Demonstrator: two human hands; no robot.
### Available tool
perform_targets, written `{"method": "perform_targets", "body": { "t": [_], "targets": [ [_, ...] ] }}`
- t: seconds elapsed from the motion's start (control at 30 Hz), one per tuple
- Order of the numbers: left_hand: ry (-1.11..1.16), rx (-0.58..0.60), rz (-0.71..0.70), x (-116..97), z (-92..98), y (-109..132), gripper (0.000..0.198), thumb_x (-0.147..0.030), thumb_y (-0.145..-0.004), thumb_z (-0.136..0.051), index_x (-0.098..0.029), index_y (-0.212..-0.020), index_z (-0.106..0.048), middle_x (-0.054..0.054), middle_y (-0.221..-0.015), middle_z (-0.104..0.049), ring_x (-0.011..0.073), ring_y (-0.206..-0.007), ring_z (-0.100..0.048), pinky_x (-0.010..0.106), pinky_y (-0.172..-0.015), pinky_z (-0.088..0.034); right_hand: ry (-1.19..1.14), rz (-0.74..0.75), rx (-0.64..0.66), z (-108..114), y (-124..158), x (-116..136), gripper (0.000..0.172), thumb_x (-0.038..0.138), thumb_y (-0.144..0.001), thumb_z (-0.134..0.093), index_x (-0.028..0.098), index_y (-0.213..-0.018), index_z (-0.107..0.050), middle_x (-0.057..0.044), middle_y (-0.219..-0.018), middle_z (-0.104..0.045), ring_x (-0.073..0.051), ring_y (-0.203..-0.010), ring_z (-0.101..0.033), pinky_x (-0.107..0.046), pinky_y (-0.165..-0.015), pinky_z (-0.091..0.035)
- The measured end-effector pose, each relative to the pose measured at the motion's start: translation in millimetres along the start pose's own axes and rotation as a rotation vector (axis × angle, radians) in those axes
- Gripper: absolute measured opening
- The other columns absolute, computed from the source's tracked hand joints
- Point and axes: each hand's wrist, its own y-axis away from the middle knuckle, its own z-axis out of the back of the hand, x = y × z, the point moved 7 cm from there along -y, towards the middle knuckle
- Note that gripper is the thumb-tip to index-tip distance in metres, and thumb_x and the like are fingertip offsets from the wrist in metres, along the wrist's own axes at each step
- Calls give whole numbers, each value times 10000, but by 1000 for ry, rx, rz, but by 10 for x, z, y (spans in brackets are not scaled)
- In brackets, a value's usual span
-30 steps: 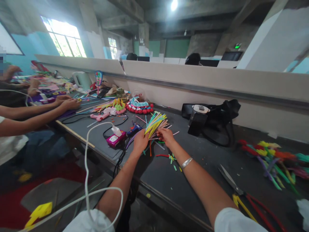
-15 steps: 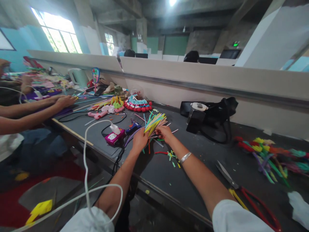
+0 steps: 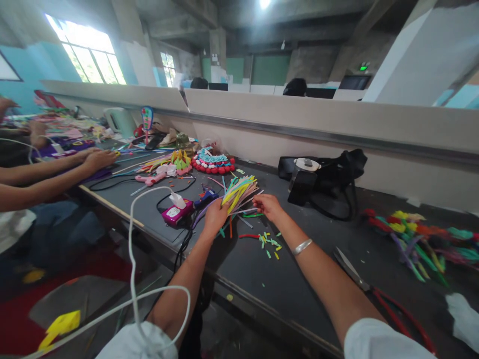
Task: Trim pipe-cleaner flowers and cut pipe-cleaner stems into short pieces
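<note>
My left hand is closed around a thick bundle of pipe cleaners, mostly yellow, pale pink and light green, fanned out above the table. Just right of the bundle, my right hand has its fingers pinched together. Pale stems reach close to its fingertips, but what lies between them is too small to make out. Loose stems lie under the bundle, among them a red one. Short green and yellow cut pieces are scattered below my right hand.
Red-handled scissors lie open at right, near colourful pipe-cleaner work. A black bag rests by the partition. Left are a purple power socket, a blue glue gun, a pink glue gun and a co-worker's hands. A white cable hangs in front.
My right hand has drawn away from the bundle to the right, its fingers still pinched. My left hand keeps its hold on the bundle. More of the cut pieces are uncovered.
</note>
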Motion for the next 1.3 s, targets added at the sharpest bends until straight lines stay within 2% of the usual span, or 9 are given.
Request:
{"method": "perform_targets", "body": {
  "t": [0.3, 0.47, 0.8, 1.0, 1.17, 1.3],
  "targets": [
    [18, -19, -35, -18, -3, 9, 259, -339, -882, -474, -165, -758, -621, 43, -719, -618, 179, -671, -531, 254, -581, -299, -18, -65, 67, -530, -17, -132, 277, 328, -940, -593, 152, -1153, -588, -60, -1090, -628, -169, -872, -642, -344, -734, -562],
    [2, -9, -41, -17, -12, 20, 233, -321, -881, -484, -167, -788, -632, 62, -764, -647, 192, -706, -561, 259, -604, -329, -30, -88, 59, -667, -41, -164, 290, 330, -938, -595, 155, -1170, -582, -66, -1119, -621, -180, -904, -639, -362, -759, -560],
    [-106, 22, -4, -27, -15, 14, 218, -321, -896, -481, -166, -965, -618, 102, -912, -693, 232, -850, -629, 283, -682, -393, -112, -22, 147, -492, 90, -241, 279, 323, -942, -590, 154, -1163, -581, -57, -1082, -628, -163, -854, -642, -334, -718, -563],
    [-222, 62, -64, -125, -50, 74, 327, -400, -857, -554, -149, -1061, -605, 147, -1048, -672, 290, -979, -615, 330, -780, -420, -130, 17, 211, -441, 144, -284, 239, 310, -941, -594, 145, -1114, -599, -46, -1032, -637, -147, -810, -641, -308, -685, -561],
    [-312, 66, -88, -197, -61, 119, 339, -330, -855, -561, -148, -1141, -579, 162, -1135, -637, 308, -1075, -575, 355, -848, -413, -145, 68, 155, -362, 212, -258, 230, 313, -942, -593, 142, -1095, -604, -42, -1015, -639, -144, -799, -639, -305, -681, -558],
    [-368, 46, -65, -161, -26, 95, 305, -315, -871, -529, -149, -1122, -578, 164, -1125, -632, 307, -1065, -574, 364, -843, -417, -196, 134, 96, -158, 351, -58, 211, 318, -947, -584, 138, -1054, -609, -27, -954, -639, -122, -734, -627, -273, -633, -546]
  ]
}}
